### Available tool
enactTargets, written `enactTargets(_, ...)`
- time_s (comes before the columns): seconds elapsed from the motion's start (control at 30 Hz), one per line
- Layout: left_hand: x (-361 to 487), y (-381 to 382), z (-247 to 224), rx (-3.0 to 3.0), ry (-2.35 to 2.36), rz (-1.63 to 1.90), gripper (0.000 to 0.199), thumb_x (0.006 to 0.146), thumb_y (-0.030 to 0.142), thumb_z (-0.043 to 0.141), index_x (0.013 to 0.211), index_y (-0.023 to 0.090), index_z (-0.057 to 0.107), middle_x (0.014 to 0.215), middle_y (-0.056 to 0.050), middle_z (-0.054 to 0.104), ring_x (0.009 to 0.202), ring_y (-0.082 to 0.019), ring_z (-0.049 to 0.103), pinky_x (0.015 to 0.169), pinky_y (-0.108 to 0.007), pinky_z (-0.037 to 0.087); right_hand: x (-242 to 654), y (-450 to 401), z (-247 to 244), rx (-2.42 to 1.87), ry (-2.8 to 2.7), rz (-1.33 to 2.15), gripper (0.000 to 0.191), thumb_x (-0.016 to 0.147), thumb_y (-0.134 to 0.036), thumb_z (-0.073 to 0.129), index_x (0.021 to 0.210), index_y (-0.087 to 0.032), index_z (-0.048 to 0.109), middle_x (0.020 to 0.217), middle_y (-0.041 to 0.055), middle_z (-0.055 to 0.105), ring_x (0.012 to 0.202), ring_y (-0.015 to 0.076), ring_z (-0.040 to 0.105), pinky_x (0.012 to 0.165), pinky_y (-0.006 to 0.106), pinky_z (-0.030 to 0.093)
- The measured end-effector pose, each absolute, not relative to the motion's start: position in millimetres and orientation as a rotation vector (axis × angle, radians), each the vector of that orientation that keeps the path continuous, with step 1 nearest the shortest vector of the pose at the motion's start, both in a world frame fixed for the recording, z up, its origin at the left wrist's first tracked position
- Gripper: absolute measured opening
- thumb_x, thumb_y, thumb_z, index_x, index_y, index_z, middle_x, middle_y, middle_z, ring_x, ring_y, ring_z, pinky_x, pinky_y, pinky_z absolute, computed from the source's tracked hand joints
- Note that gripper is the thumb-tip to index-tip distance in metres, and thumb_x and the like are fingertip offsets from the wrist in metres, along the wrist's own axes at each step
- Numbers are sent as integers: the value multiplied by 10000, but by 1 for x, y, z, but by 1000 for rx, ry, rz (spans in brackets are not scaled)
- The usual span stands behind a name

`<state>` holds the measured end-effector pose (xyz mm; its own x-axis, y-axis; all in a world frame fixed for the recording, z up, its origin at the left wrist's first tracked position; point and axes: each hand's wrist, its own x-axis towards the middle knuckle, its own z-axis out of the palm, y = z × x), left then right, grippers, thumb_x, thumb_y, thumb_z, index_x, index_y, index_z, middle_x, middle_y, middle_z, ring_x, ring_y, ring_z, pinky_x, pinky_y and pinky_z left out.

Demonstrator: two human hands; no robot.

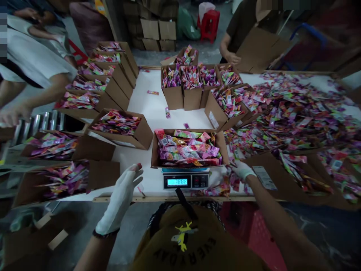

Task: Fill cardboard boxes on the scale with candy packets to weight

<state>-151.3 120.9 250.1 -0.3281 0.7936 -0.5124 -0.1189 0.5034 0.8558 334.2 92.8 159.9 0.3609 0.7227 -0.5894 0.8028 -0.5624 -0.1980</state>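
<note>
Left hand [121, 195], lower left of centre: grip apart, empty. Right hand [243, 170], centre right, beside loose packets [222, 187]; cannot tell its grip. Filled box [155, 152] sits mid-frame on lit scale [200, 181]. Weighing, apparently; next move calls for reading the display [177, 182].

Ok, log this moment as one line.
left hand: open, near scale | right hand: by loose packets, hold unclear | filled box: on scale | display: lit
</note>
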Motion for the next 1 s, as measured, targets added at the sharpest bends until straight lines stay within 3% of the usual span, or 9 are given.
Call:
enactTargets(0.1, -144, 123, 246, 592, 1595, 1030, 665, 583, 637, 879, 1050, 189, 727, 1355, -160, 707, 1305, -426, 638, 1175, -638, 447, 366, 99, 187, 2447, 1361, -893, 418, 899, -212, 706, 1308, -131, 729, 1237, 245, 742, 1155, 351, 719, 951, 411, 533)
enactTargets(0.17, -140, 124, 246, 592, 1569, 1024, 712, 571, 656, 889, 1079, 184, 725, 1388, -174, 693, 1328, -438, 621, 1189, -651, 426, 376, 107, 219, 2480, 1438, -792, 676, 856, -260, 747, 1505, -144, 600, 1443, 270, 639, 1305, 391, 643, 1047, 466, 499)
enactTargets(0.23, -139, 124, 246, 586, 1552, 1017, 750, 549, 672, 902, 1087, 181, 724, 1401, -188, 685, 1347, -451, 605, 1196, -665, 409, 368, 116, 257, 2546, 1725, -732, 804, 865, -331, 738, 1603, -147, 478, 1543, 251, 563, 1388, 377, 581, 1110, 481, 478)
enactTargets(0.4, -145, 119, 246, 567, 1533, 1040, 800, 495, 705, 924, 1069, 189, 719, 1429, -201, 664, 1384, -469, 571, 1212, -668, 390, 279, 145, 323, 2236, 2624, -751, 555, 950, -407, 634, 1464, -197, 624, 1355, 133, 696, 1236, 295, 664, 1096, 425, 515)
enactTargets(0.53, -156, 112, 241, 545, 1547, 1034, 812, 497, 696, 934, 1087, 182, 714, 1452, -212, 647, 1390, -469, 569, 1214, -660, 399, 203, 170, 318, 2008, 2378, -677, 597, 883, -346, 752, 1453, -205, 640, 1338, 156, 705, 1162, 345, 689, 1035, 434, 521)
enactTargets(0.67, -170, 106, 236, 498, 1534, 1066, 818, 485, 664, 946, 1103, 182, 713, 1471, -213, 637, 1393, -474, 570, 1222, -667, 388, 186, 183, 307, 1969, 2288, -650, 289, 950, -274, 631, 1204, -198, 747, 1162, 136, 772, 1060, 305, 715, 936, 369, 517)
enactTargets(0.73, -175, 103, 233, 464, 1542, 1080, 794, 480, 639, 951, 1083, 183, 710, 1481, -214, 630, 1400, -484, 562, 1227, -674, 378, 198, 183, 311, 1998, 2329, -654, 268, 959, -242, 559, 1133, -200, 759, 1096, 115, 786, 1017, 277, 716, 910, 346, 512)
enactTargets(0.83, -181, 95, 221, 437, 1534, 1065, 660, 595, 591, 903, 1077, 186, 706, 1488, -194, 628, 1421, -475, 548, 1244, -671, 358, 228, 174, 326, 2187, 2474, -740, 305, 864, -230, 587, 1107, -195, 767, 1017, 77, 796, 936, 246, 709, 867, 324, 522)
enactTargets(1.0, -218, 62, 192, 175, 1607, 926, 421, 844, 500, 704, 1135, 198, 656, 1400, -185, 672, 1418, -420, 575, 1215, -647, 414, 297, 138, 346, 2631, 2462, -838, 351, 771, -434, 694, 993, -167, 743, 826, 51, 738, 760, 239, 658, 754, 354, 539)
